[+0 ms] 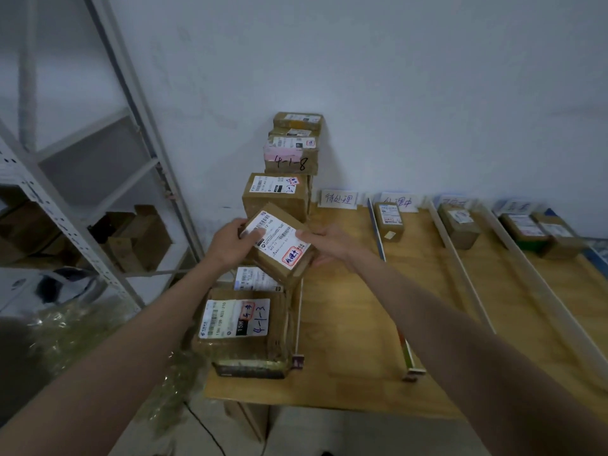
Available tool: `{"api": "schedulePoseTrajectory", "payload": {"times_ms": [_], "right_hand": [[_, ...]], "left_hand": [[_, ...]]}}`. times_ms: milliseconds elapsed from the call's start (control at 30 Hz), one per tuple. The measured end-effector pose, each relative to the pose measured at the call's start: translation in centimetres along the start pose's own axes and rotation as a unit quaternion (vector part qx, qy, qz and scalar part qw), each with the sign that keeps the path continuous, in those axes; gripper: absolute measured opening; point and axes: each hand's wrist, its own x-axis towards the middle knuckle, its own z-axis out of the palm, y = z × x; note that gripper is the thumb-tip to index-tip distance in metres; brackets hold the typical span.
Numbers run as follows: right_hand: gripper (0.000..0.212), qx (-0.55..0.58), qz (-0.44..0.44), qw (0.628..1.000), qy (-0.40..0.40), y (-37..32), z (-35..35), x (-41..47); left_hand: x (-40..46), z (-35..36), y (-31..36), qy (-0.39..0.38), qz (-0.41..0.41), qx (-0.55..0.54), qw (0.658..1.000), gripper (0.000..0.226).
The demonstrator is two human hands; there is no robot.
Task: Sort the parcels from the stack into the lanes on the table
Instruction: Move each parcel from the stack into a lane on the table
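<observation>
I hold a small brown parcel [279, 245] with a white label and a red-bordered sticker, tilted above the row of parcels. My left hand [230, 243] grips its left side and my right hand [325, 243] grips its right side. Below it lie a partly hidden parcel [256, 279] and a large box marked 4-1-3 [243, 330]. Behind it stand a box [274, 195] and a taller pile with one marked 4-1-8 [291, 156]. The wooden table [348, 324] is split into lanes by white strips [460, 264].
Paper signs [339, 199] stand at the lanes' far ends against the wall. A parcel [390, 220] lies in the second lane, another [460, 225] in the third, two more [539, 232] at the far right. A metal shelf rack [82, 209] with boxes stands at the left.
</observation>
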Motion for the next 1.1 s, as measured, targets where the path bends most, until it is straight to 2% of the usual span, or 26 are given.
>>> {"api": "schedulePoseTrajectory", "payload": {"times_ms": [67, 200, 433, 600, 700, 800, 933, 1100], "right_hand": [[0.026, -0.022, 0.008, 1.000, -0.001, 0.1, -1.4, -1.9], [0.047, -0.081, 0.035, 0.996, 0.021, 1.6, -4.2, -4.6], [0.033, -0.057, 0.051, 0.990, 0.119, 4.8, -8.4, -9.5], [0.030, -0.043, 0.073, 0.981, 0.175, 7.4, -10.9, -12.0], [0.037, -0.030, 0.102, 0.971, 0.215, 9.1, -12.5, -12.6], [0.040, -0.014, 0.113, 0.966, 0.231, 10.4, -14.1, -12.9], [0.031, 0.000, 0.116, 0.966, 0.232, 11.7, -16.6, -12.8], [0.041, 0.001, 0.130, 0.961, 0.243, 14.0, -20.4, -11.2]], "left_hand": [[-0.2, 0.5, 1.3, -0.006, 0.022, -0.014, 1.000, 0.046], [-0.5, 2.7, 4.0, -0.018, 0.050, -0.023, 0.998, 0.046], [-2.3, 8.2, 7.6, -0.066, 0.085, -0.021, 0.994, 0.052], [-2.8, 11.1, 7.9, -0.102, 0.118, 0.131, 0.979, 0.062], [-2.9, 13.1, 8.4, -0.120, 0.153, 0.195, 0.961, 0.061], [-2.8, 15.0, 9.0, -0.117, 0.180, 0.235, 0.948, 0.061], [-2.0, 17.4, 10.1, -0.123, 0.194, 0.263, 0.937, 0.059], [-0.6, 21.1, 12.0, -0.121, 0.192, 0.301, 0.926, 0.058]]}}
